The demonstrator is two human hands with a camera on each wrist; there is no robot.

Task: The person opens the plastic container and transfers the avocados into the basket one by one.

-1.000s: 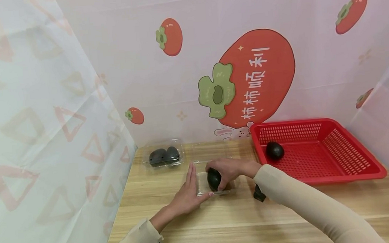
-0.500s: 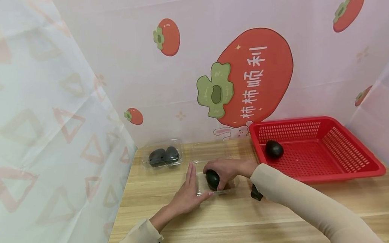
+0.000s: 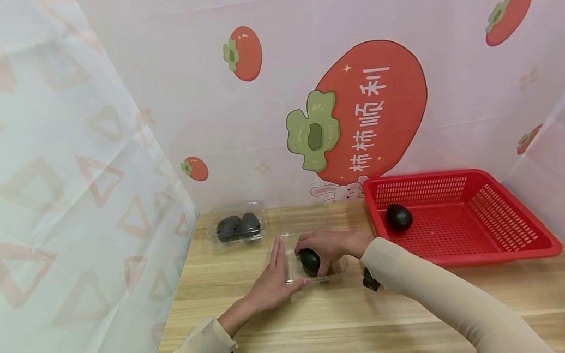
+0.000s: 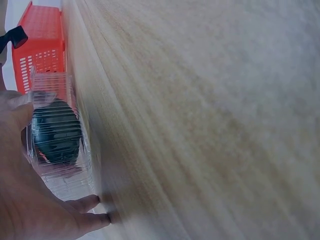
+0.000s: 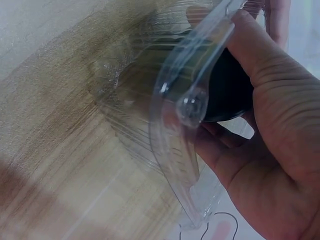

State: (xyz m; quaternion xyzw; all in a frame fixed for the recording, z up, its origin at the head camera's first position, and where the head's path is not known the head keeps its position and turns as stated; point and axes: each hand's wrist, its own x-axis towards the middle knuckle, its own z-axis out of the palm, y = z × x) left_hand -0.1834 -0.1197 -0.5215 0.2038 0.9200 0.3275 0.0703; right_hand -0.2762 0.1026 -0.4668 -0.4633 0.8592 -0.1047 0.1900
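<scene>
My right hand (image 3: 324,248) grips a dark, egg-shaped avocado (image 3: 310,262) inside a clear plastic clamshell box (image 3: 294,274). The right wrist view has this avocado (image 5: 227,92) within the curled fingers and thumb, behind the box's clear rim (image 5: 165,90). Against the box's left side lies my left hand (image 3: 270,286), its fingers extended and its thumb along the front edge. Through the ribbed wall in the left wrist view, the avocado (image 4: 56,131) shows dark green. The box's lid (image 3: 304,219) is folded back toward the wall.
At the back left stands another clear box (image 3: 260,206) with two dark avocados (image 3: 229,228) in it. A red plastic basket (image 3: 523,236) is at the right, holding one avocado (image 3: 398,217). A printed cloth wall (image 3: 239,119) closes off the back of the wooden table (image 3: 274,341).
My right hand has shifted slightly left with the avocado, still within the box. The left hand has stayed in place.
</scene>
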